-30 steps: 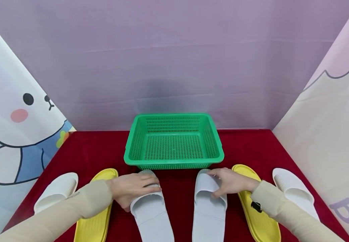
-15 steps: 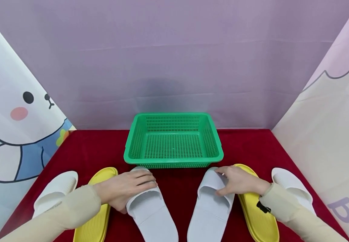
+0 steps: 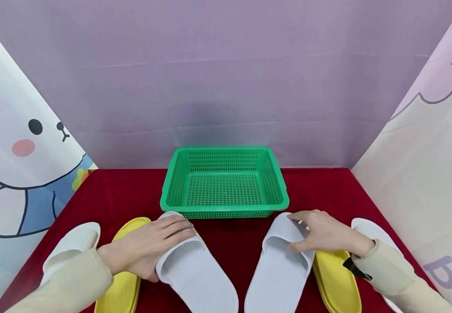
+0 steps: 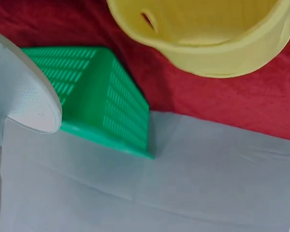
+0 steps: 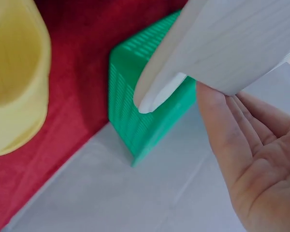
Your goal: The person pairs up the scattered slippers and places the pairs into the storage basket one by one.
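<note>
A green mesh basket (image 3: 226,182) stands on the red cloth, with nothing in it. In front of it my left hand (image 3: 159,243) grips the strap of a white slipper (image 3: 198,274), fingers over the top and thumb at the side. The right hand (image 3: 308,232) grips the strap of a second white slipper (image 3: 280,269) the same way. The two slippers splay apart at the toes, which sit close to the basket's front rim. The right wrist view shows the white slipper (image 5: 232,43) over my palm (image 5: 251,159), with the basket (image 5: 145,111) behind. The left wrist view shows a white toe (image 4: 19,96) beside the basket (image 4: 96,96).
One yellow slipper (image 3: 125,278) lies just outside the left hand and another (image 3: 333,278) under the right wrist. Further out lie a white slipper (image 3: 71,248) on the left and one (image 3: 366,228) on the right. Fabric screens wall in the back and both sides.
Both hands have moved apart and outward, swinging the toes of the two held white slippers away from each other and up toward the basket's front corners.
</note>
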{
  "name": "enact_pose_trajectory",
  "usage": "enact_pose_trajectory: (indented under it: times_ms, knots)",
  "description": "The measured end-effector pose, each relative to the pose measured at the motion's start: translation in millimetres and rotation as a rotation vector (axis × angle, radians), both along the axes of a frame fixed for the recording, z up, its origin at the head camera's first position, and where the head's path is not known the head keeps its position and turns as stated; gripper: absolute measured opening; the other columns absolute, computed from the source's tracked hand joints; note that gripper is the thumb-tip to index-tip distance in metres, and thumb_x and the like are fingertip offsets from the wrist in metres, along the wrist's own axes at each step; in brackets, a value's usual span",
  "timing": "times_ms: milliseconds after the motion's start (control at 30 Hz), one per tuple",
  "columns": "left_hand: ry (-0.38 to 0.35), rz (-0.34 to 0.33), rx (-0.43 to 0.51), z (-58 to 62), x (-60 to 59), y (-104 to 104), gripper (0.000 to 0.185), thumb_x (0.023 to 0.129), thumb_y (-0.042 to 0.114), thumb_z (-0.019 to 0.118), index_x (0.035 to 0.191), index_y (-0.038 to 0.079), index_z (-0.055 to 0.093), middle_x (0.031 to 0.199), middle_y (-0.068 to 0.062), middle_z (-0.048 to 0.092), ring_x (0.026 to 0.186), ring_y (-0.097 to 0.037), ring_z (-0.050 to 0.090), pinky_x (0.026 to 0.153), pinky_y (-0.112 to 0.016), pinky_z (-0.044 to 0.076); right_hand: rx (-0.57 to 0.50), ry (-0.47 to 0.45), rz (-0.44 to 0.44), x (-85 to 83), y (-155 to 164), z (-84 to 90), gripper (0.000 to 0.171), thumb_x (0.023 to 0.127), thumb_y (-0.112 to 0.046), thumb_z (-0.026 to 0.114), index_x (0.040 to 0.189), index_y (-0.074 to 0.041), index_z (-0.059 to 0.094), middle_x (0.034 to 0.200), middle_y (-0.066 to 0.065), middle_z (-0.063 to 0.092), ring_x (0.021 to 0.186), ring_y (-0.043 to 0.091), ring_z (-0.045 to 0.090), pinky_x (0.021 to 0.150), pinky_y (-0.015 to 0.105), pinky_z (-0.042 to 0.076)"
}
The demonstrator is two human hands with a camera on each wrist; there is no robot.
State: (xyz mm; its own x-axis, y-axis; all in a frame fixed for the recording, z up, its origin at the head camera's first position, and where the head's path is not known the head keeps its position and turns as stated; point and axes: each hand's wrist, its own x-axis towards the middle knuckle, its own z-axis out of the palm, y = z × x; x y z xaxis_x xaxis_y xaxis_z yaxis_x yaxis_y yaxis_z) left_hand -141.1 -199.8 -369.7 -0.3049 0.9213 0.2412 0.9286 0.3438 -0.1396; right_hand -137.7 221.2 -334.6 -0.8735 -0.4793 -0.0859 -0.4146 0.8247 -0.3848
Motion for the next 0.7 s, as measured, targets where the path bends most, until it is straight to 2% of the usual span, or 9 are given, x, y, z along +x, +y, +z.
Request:
enact_pose_trajectory:
  times_ms: [133, 333, 600, 700]
  knots:
    - [0.028, 0.032, 0.044, 11.1, -1.3, 0.1, 0.11, 0.044, 0.054, 0.08, 0.135, 0.008, 0.04, 0.134, -0.001, 0.045, 0.125, -0.02, 0.038, 0.1, -0.034, 0.04, -0.041, 0.005, -0.026, -0.5, 2.9, 11.6, 0.073, 0.068, -0.05, 0.074, 0.12, -0.001, 0.058, 0.104, 0.001, 0.065, 0.088, 0.013, 0.057, 0.066, 0.022, 0.048]
    - [0.054, 0.101, 0.125, 28.2, -10.7, -4.6, 0.109, 0.041, 0.05, 0.082, 0.133, 0.008, 0.042, 0.131, -0.003, 0.046, 0.12, -0.023, 0.04, 0.093, -0.042, 0.046, -0.082, 0.067, -0.064, -6.8, 5.6, 31.2, 0.074, 0.069, -0.05, 0.074, 0.121, 0.0, 0.057, 0.097, 0.001, 0.066, 0.085, 0.013, 0.058, 0.06, 0.02, 0.048]
    - [0.068, 0.226, 0.185, 46.2, -28.5, -12.4, 0.105, 0.043, 0.049, 0.082, 0.13, 0.007, 0.042, 0.128, -0.006, 0.046, 0.118, -0.021, 0.04, 0.1, -0.046, 0.038, -0.124, 0.123, -0.172, -15.6, 9.9, 57.3, 0.068, 0.072, -0.05, 0.072, 0.122, -0.007, 0.058, 0.099, 0.006, 0.066, 0.081, 0.015, 0.061, 0.06, 0.024, 0.049]
    - [0.091, 0.257, 0.223, 49.4, -35.7, -14.9, 0.106, 0.042, 0.046, 0.082, 0.131, 0.006, 0.042, 0.129, -0.007, 0.046, 0.118, -0.023, 0.041, 0.098, -0.046, 0.039, -0.147, 0.143, -0.214, -21.5, 9.6, 63.3, 0.065, 0.073, -0.049, 0.071, 0.123, -0.009, 0.058, 0.102, 0.01, 0.066, 0.084, 0.018, 0.063, 0.062, 0.025, 0.049]
